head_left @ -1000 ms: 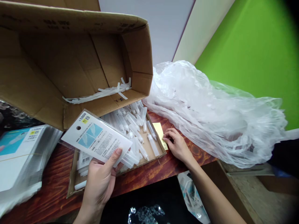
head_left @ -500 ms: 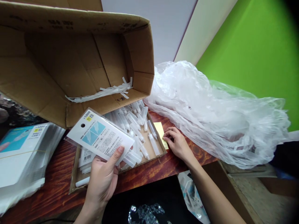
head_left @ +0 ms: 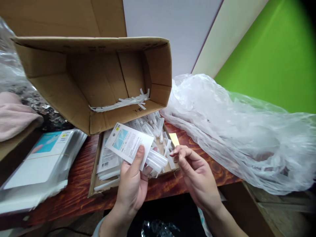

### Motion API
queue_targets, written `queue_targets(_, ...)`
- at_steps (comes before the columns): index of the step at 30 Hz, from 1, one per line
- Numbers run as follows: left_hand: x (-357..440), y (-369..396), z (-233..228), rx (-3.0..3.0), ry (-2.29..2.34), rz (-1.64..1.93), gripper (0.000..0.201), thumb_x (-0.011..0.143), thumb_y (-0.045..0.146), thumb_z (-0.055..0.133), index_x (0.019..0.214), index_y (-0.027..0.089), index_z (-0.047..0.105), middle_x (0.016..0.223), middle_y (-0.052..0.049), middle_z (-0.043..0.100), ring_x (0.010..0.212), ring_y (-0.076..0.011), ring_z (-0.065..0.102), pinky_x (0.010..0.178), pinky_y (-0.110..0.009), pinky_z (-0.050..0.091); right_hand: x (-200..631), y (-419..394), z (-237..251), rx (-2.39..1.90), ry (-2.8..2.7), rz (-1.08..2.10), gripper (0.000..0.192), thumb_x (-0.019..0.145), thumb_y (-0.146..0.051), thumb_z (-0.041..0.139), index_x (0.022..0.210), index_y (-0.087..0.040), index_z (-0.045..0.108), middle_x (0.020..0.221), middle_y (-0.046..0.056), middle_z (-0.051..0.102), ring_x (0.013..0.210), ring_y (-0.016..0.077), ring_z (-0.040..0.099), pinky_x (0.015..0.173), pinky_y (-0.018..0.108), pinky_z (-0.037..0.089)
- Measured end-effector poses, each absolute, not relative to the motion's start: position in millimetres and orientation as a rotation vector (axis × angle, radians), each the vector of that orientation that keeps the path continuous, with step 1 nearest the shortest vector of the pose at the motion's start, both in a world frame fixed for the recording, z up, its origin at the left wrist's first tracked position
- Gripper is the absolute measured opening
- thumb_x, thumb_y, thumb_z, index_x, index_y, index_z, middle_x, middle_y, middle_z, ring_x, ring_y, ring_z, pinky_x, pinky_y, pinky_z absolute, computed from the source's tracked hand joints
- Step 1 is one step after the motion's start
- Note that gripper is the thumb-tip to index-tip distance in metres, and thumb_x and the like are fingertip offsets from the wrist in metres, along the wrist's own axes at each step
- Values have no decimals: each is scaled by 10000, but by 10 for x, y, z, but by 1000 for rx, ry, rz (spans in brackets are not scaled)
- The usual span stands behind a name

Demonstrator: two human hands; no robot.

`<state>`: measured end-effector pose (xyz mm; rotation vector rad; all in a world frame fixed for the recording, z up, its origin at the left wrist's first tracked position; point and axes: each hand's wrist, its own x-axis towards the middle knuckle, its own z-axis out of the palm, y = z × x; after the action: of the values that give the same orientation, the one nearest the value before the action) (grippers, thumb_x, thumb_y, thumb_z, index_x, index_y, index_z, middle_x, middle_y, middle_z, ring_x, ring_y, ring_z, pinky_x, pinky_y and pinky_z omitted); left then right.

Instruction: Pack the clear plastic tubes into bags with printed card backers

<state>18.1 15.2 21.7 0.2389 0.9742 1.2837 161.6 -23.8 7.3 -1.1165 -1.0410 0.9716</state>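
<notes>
My left hand [head_left: 134, 184] grips a white printed card pack [head_left: 130, 143] with blue pictures, thumb on its face. Clear plastic tubes [head_left: 156, 159] stick out at its lower right, by my fingers. My right hand [head_left: 197, 174] is closed in a pinch just right of the pack; whatever is between the fingertips is too small to make out. Behind those fingertips lies a yellow paper slip [head_left: 174, 139] at the tray's right edge. Under both hands, a shallow cardboard tray [head_left: 92, 182] holds loose translucent tubes [head_left: 148, 126] and more card packs [head_left: 107, 161].
A large cardboard box [head_left: 103, 75] lies open toward me behind the tray, with white strips [head_left: 123, 102] stuck along its lower flap. Banded card sleeves [head_left: 46, 158] are stacked at left. Crumpled clear plastic [head_left: 229, 128] covers the right side. A pink cloth [head_left: 17, 115] lies far left.
My right hand has left the yellow slip and come left, nearer the pack, turning palm inward. My left hand still holds the pack. The camera view has shifted, so the surroundings sit further right.
</notes>
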Motion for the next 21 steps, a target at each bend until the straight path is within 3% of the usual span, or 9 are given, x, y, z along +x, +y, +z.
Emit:
queue_targets(4,207,182,303,182,961,1250,304,860,179,689,1158,139,642,1074,-111,718,821,-185,728,642,-219,620,1418,-184,201,-1091,-1131,876,113,890,-278,635,808,-206,609,969,56,600,950,163,598,859,266,507)
queue_targets(12,188,194,434,78,943,1256,205,881,132,648,1084,104,634,1016,-112,722,778,-177,725,630,-223,623,1300,-139,253,-1048,-1134,804,77,898,-220,616,822,-211,606,936,48,613,922,155,611,846,262,524)
queue_targets(21,208,152,434,23,961,1254,346,889,113,633,1231,113,585,1099,-130,695,818,-168,718,696,-238,623,1125,-183,170,-1021,-1079,624,102,916,-130,564,900,-223,603,955,39,598,937,139,598,860,256,512)
